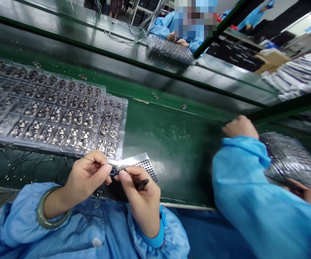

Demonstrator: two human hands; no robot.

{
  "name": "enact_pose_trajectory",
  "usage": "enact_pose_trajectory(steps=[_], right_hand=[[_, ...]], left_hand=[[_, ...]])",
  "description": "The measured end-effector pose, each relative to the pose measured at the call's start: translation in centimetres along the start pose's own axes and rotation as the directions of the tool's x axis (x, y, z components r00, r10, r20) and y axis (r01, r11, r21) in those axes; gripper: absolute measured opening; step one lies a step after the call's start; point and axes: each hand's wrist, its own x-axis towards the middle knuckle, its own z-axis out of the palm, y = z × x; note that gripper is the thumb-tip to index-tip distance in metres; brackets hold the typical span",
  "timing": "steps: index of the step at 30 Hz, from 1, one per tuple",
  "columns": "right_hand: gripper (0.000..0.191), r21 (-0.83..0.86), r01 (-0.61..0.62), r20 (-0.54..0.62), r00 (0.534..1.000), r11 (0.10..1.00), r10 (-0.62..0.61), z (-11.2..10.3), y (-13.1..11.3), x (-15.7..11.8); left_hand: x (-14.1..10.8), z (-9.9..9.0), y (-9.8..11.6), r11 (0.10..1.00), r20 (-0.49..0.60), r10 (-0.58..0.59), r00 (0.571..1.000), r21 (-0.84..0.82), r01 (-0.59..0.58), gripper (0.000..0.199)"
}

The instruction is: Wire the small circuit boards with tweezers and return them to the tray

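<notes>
A small dark circuit board [113,170] is pinched between my two hands near the table's front edge. My left hand [90,174] has thumb and fingers closed on its left side, with a thin black wire running by the fingertips. On the other side my right hand [139,189] grips the board with thumb and index finger, and a black tool [142,185] lies across its palm. Just behind the fingers rests a white sheet with rows of small black squares [148,167]. Clear plastic trays filled with circuit boards [55,113] spread across the left.
A co-worker's blue sleeve [242,180] reaches in at right, beside stacked clear trays [296,158]. Loose small boards [154,95] lie along the back of the green table [168,133]. Black wires [34,158] lie at front left. Another person works across the table.
</notes>
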Motion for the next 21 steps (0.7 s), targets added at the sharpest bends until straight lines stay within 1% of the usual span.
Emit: enact_pose_trajectory(steps=[3,5,6,8,11,13,14,15,17,18,19,21], right_hand=[[0.005,-0.081,0.184,-0.009,0.983,0.98,-0.185,0.2,-0.3,-0.2],[0.007,-0.093,0.247,-0.025,0.968,0.964,-0.25,0.2,-0.3,-0.3],[0.008,-0.081,0.245,-0.032,0.968,0.966,-0.248,0.2,-0.3,-0.3],[0.009,-0.037,0.193,-0.053,0.979,0.981,-0.194,0.2,-0.2,-0.5],[0.009,0.035,0.102,-0.077,0.992,0.994,-0.1,0.1,0.2,-0.8],[0.008,0.06,0.084,-0.079,0.994,0.995,-0.079,0.1,0.4,-0.9],[0.009,0.065,0.08,-0.079,0.994,0.995,-0.075,0.1,0.4,-1.0],[0.009,0.061,0.083,-0.08,0.994,0.995,-0.078,0.0,0.4,-1.0],[0.009,0.023,0.106,-0.081,0.991,0.994,-0.103,-0.1,0.2,-0.9],[0.009,-0.012,0.133,-0.078,0.988,0.991,-0.134,-0.2,0.1,-0.8],[0.01,-0.053,0.174,-0.064,0.982,0.983,-0.177,-0.4,0.1,-0.7],[0.013,-0.134,0.298,0.005,0.954,0.945,-0.3,-0.7,0.1,-0.6]], left_hand=[[0.0,-0.4,-0.3,0.999,0.043,-0.016,0.999,-0.032,0.018,0.019],[0.1,-0.6,-0.5,0.997,0.097,0.001,0.995,-0.077,0.006,0.019],[0.1,-0.6,-0.6,0.996,0.121,0.016,0.992,-0.092,-0.004,0.018],[0.0,-0.6,-0.8,0.994,0.14,0.059,0.988,-0.101,-0.045,0.015],[-0.3,-0.3,-1.0,0.977,0.086,0.204,0.975,-0.084,-0.197,0.004],[-0.4,-0.2,-1.2,0.947,0.062,0.322,0.945,-0.032,-0.321,0.016],[-0.4,-0.3,-1.3,0.923,0.068,0.382,0.922,0.016,-0.384,0.02],[-0.3,-0.4,-1.3,0.89,0.085,0.443,0.893,0.078,-0.449,0.022],[0.0,-0.8,-1.1,0.797,0.152,0.542,0.826,0.218,-0.563,0.021],[0.2,-1.1,-1.0,0.751,0.194,0.563,0.803,0.286,-0.595,0.018],[0.4,-1.4,-0.8,0.715,0.242,0.56,0.793,0.344,-0.609,0.015],[0.8,-2.0,-0.4,0.678,0.349,0.494,0.796,0.419,-0.604,0.01]])
